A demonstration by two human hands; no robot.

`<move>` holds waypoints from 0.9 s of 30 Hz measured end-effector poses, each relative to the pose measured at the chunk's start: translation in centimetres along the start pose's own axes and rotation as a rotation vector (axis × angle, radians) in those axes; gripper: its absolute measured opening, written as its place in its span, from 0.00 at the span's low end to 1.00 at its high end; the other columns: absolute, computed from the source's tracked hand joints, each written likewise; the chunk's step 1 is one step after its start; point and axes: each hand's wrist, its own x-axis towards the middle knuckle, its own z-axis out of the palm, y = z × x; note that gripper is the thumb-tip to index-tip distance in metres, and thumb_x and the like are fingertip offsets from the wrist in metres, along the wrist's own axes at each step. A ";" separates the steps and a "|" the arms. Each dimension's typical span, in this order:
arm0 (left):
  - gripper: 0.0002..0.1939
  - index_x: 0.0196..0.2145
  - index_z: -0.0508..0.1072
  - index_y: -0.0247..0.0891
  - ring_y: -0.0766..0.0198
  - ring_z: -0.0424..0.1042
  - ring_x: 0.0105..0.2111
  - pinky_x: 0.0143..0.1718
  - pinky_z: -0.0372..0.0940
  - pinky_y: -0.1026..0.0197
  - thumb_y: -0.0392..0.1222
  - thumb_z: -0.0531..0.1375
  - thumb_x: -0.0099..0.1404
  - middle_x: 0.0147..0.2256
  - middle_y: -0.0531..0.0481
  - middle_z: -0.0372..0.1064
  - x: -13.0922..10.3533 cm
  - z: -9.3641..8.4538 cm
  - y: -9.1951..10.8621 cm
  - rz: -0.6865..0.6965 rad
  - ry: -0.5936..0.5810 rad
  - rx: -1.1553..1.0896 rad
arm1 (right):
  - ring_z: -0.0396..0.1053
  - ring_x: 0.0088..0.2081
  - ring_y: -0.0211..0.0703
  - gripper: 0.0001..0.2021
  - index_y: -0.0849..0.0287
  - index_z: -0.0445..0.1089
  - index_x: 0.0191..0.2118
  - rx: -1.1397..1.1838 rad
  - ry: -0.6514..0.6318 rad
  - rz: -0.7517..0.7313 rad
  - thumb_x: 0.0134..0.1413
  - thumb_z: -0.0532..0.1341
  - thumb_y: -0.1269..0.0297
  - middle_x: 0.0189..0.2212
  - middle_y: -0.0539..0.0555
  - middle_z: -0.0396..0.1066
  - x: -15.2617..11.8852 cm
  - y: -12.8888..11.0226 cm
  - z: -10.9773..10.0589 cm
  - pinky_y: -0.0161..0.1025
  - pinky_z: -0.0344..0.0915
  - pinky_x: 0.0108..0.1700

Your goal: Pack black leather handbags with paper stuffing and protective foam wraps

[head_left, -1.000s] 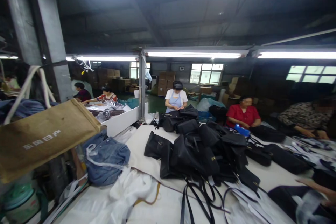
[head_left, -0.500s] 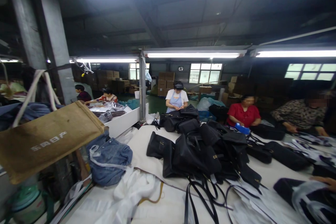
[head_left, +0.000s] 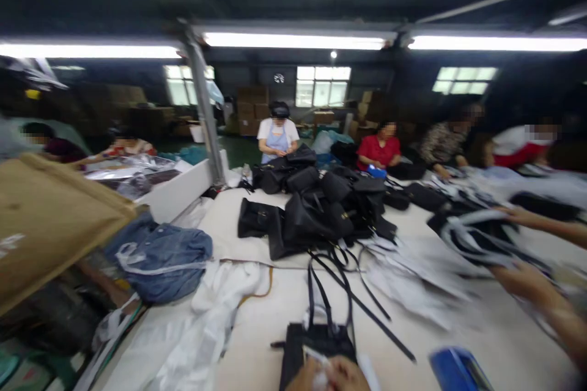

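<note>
- Holding a small white piece [head_left: 316, 354] in left hand [head_left: 303, 376] and right hand [head_left: 346, 374], right at the front of a black bag [head_left: 293, 342].
- Curled inward on both, close together, barely open; too blurred and cropped to tell exactly which fingertips pinch.
- Located at the bottom centre of the view, near edge of pale table [head_left: 270, 342], boxy and smooth, with two thin looped handles [head_left: 328, 305] reaching away.
- Piled beyond: black bags [head_left: 312, 217], soft, leather-like, slumped, with small gold-coloured fittings and flat dark straps [head_left: 380, 330] trailing.
- Lying to the right: a blue object [head_left: 458, 369], glossy, cut off by the frame; farther up, loose white sheets [head_left: 413, 275].
- Grasping pale strips [head_left: 477, 226] over dark material at far right, with a co-worker's hands [head_left: 523, 281].
- Heaped at left: crumpled blue denim [head_left: 167, 263] beside wrinkled white wrapping [head_left: 215, 311], near a stiff tan bag [head_left: 59, 220].
</note>
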 end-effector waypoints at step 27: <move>0.18 0.33 0.72 0.33 0.67 0.70 0.24 0.27 0.67 0.67 0.51 0.65 0.51 0.29 0.49 0.73 -2.2 5.2 -2.8 -0.285 0.086 0.017 | 0.67 0.35 0.45 0.11 0.62 0.71 0.32 -0.528 0.795 0.323 0.52 0.56 0.60 0.31 0.58 0.71 -14.8 8.4 -32.1 0.37 0.59 0.37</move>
